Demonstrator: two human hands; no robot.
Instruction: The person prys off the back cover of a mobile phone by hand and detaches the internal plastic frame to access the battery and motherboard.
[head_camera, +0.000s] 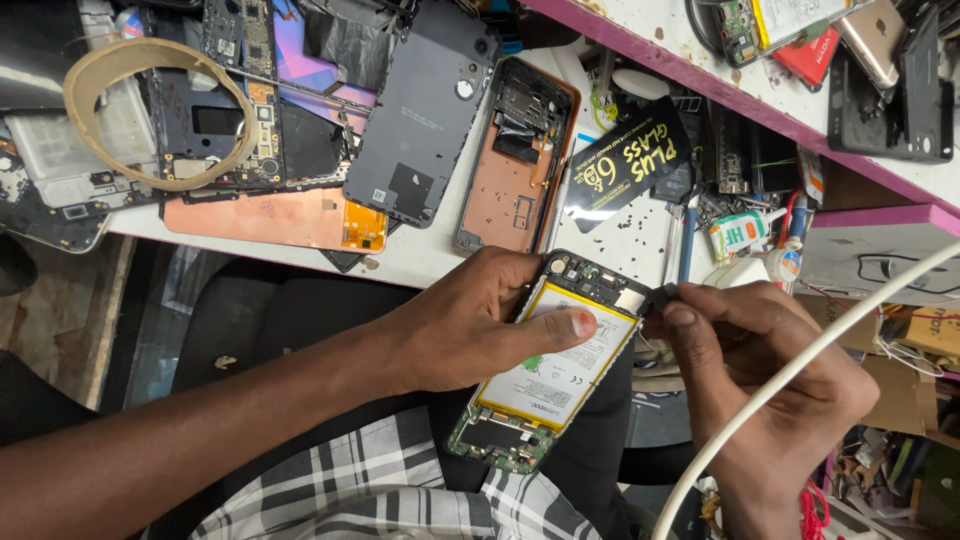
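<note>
Head view: left hand (470, 325) grips opened phone (548, 362) by its edges; right hand (765, 385) pinches small dark tool (662, 295). Judged light, rigid, fragile; hold the frame.

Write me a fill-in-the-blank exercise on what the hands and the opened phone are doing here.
1. The left hand holds an opened phone with its ____ pressed on the battery.
2. The right hand pinches a small ____ part at the phone's top corner.
3. A white ____ crosses in front of the right hand.
4. A roll of tape lies on the ____ side of the bench.

Missing words: thumb; black; cable; left
</note>
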